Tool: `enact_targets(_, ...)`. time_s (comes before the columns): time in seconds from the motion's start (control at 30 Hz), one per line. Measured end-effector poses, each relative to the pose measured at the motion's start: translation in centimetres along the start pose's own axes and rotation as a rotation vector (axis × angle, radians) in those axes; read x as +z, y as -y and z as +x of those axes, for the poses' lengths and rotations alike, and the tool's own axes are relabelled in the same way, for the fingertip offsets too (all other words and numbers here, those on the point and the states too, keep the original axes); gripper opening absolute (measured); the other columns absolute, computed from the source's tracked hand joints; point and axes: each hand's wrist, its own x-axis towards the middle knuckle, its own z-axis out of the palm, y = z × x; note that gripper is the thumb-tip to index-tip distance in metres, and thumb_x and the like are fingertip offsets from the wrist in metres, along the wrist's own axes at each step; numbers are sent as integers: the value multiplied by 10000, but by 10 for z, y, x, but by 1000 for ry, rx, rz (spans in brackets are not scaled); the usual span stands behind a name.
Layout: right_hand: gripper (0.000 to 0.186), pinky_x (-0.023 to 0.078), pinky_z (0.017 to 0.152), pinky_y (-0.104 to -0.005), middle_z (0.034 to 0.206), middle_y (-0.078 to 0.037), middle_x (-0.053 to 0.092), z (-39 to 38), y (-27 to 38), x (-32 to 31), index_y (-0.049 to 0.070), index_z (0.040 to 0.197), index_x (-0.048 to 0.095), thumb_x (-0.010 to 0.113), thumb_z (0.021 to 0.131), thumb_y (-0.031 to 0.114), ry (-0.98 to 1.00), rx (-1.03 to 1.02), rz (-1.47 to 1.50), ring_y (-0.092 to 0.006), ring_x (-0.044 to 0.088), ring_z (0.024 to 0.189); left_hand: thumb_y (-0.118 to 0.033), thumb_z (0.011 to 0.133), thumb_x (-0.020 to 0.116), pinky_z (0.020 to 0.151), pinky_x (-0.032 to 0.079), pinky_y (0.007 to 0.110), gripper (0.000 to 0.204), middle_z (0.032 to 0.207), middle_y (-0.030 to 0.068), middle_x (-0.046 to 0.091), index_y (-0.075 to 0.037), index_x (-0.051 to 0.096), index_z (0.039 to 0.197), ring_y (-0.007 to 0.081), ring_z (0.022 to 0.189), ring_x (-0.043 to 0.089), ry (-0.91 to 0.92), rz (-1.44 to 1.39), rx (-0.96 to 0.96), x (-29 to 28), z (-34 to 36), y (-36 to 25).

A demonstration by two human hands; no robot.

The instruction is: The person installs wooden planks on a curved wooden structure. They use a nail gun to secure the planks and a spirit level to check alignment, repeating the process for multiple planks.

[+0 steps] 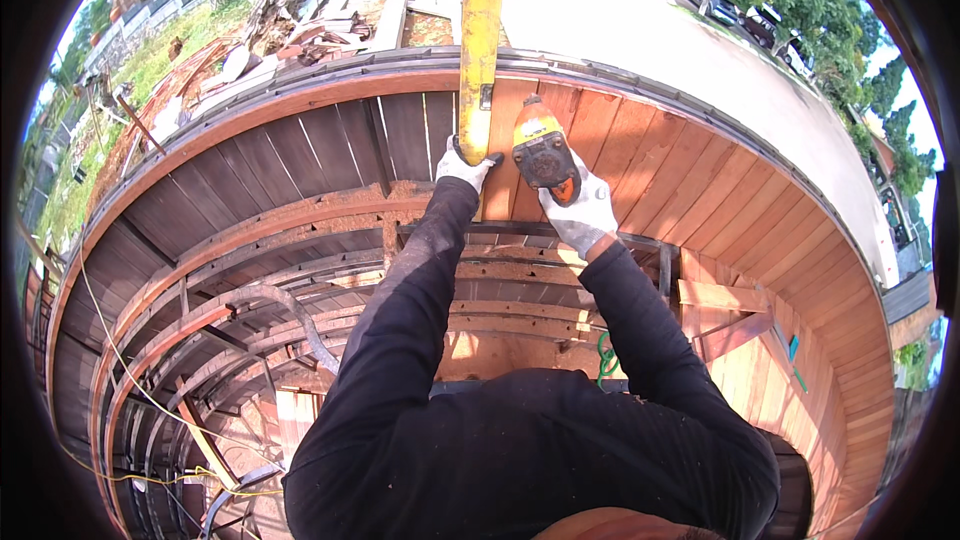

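Note:
My left hand [463, 168], in a white and dark work glove, is closed around the lower end of a long yellow spirit level [481, 35]. The level stands lengthwise along the planks and reaches past the curved top rim. Just to its right, my gloved right hand [584, 208] grips a cordless drill [546, 155] with an orange and yellow body and a black base. The drill's nose points away from me, over the reddish wooden planks [640, 155]. Its trigger and my fingers around the handle are partly hidden.
Dark planks [260, 160] line the curve on the left, behind curved wooden rails [250, 215]. A grey hose [300, 310] and a yellow cord [160, 410] hang at the lower left. A wooden brace [722, 297] juts out on the right. Scrap timber [330, 30] lies beyond the rim.

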Motion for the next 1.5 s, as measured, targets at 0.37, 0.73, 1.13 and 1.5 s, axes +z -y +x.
enact_targets(0.37,580,548,766,-379,978,-182,687,10,-3,8,42,1269,508,739,748,151,-1,80,69,-332,687,895,-394,658,856,914,503,394,770,1119,170,668,-52,492,1244,324,1046,644,36,-48,7,2,4,10)
enact_targets(0.73,486,530,808,-402,1001,-187,674,16,14,5,51,1240,527,677,803,202,77,114,81,-355,662,921,-117,729,767,870,517,375,540,1042,172,681,-78,506,1200,317,965,668,7,-23,-2,3,-1,7)
enact_targets(1.13,552,548,786,-388,989,-189,687,27,21,16,38,1245,519,738,752,152,105,57,93,-354,680,918,-300,704,814,861,518,414,643,1054,186,680,-78,487,1210,356,994,657,17,-210,29,30,30,67)
enact_targets(1.5,625,522,832,-421,1057,-199,667,-87,-44,25,40,1323,471,676,798,311,458,53,-191,-359,659,939,-379,655,870,919,500,382,792,1120,184,660,-43,472,1252,319,1051,642,24,8,3,2,5,0)
